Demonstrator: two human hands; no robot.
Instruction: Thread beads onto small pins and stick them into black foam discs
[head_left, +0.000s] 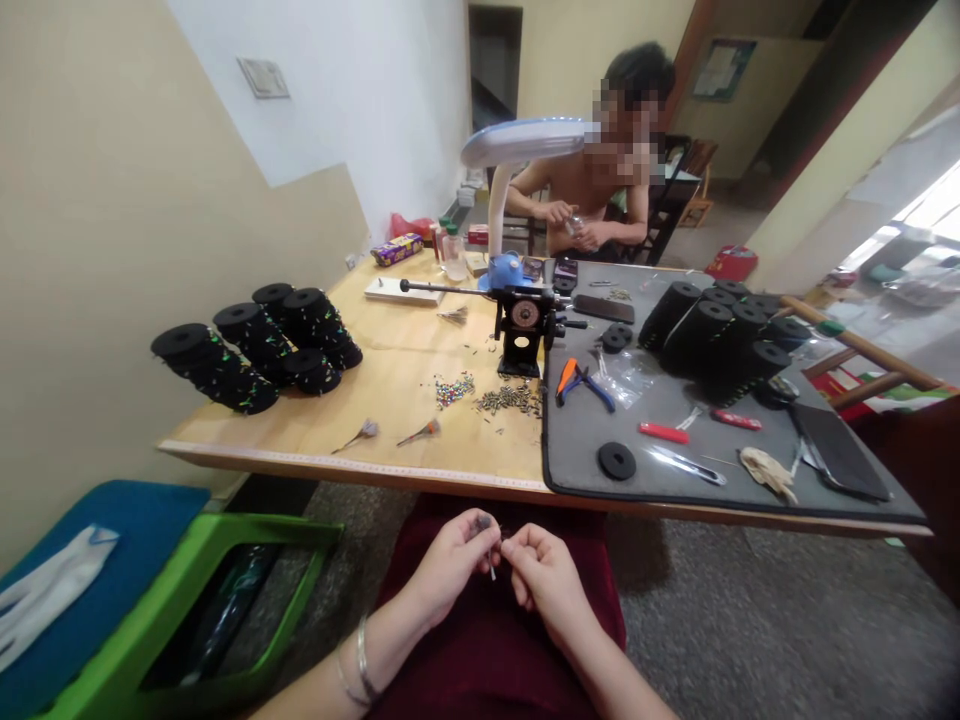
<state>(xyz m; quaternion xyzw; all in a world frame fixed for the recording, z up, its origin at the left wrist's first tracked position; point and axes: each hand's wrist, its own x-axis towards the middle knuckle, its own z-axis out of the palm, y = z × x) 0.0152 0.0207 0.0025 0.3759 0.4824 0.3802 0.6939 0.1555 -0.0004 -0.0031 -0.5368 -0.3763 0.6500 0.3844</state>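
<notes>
Above my lap, just in front of the table edge, both hands meet with their fingertips almost touching. My left hand (466,555) is closed in a pinch around something small; a greyish tip and a thin pale end stick out, but its kind is unclear. Thumb and fingers of my right hand (541,570) are pressed together beside it, and what they hold is too small to make out. On the table nearest to the hands lie two small brush-like bundles of thin strands, a grey one (366,430) and an orange-tipped one (429,428).
Coloured beads (454,389) and small metal pieces (508,399) lie before a black winding device (520,335). Black foam spools (311,325) stand left, more (705,320) right. Pliers (581,385), a foam disc (616,461) and a cutter (686,465) lie on the grey mat. A person sits opposite.
</notes>
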